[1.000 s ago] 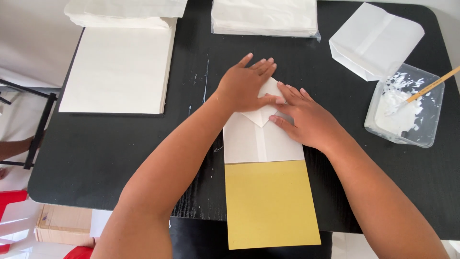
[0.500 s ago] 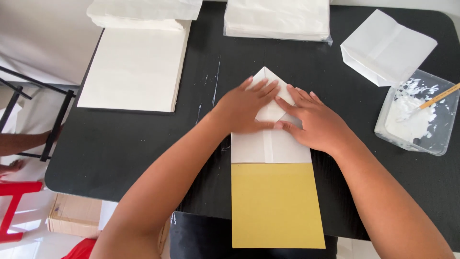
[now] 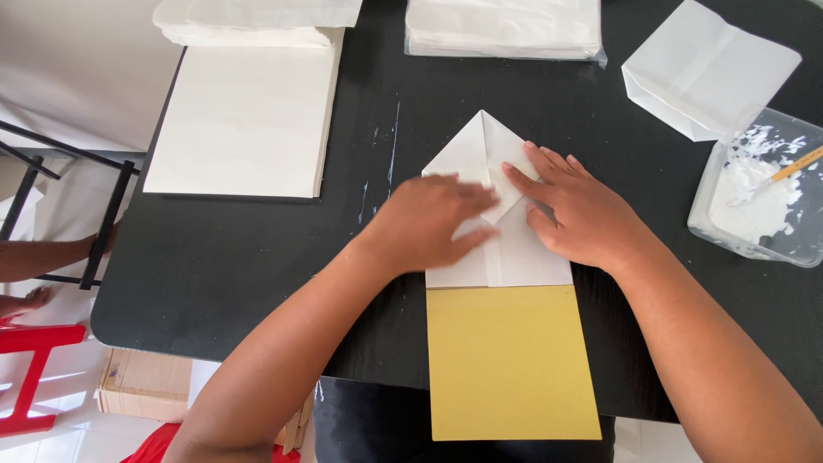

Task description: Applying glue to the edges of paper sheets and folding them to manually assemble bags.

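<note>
Your left hand (image 3: 429,225) and right hand (image 3: 583,214), fingers flat and grasping nothing, press the white paper bag (image 3: 501,206); its pointed end is folded, the yellow card (image 3: 510,360) still inside.

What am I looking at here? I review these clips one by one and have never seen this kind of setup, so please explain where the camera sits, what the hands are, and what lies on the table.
There is no machine here. The single picture comes from a camera worn on a person's head, looking down at their own two bare hands over a black table.

The left hand and right hand both press flat on a folded white paper piece whose top is creased into a point. Nothing is gripped; the palms and fingers simply hold the paper down. Its lower end meets a yellow sheet that hangs over the table's near edge.

Around it lie a stack of cream paper, two piles of white sheets at the far edge, a finished white paper bag, and a clear tub of white paste with a stick in it.
</note>
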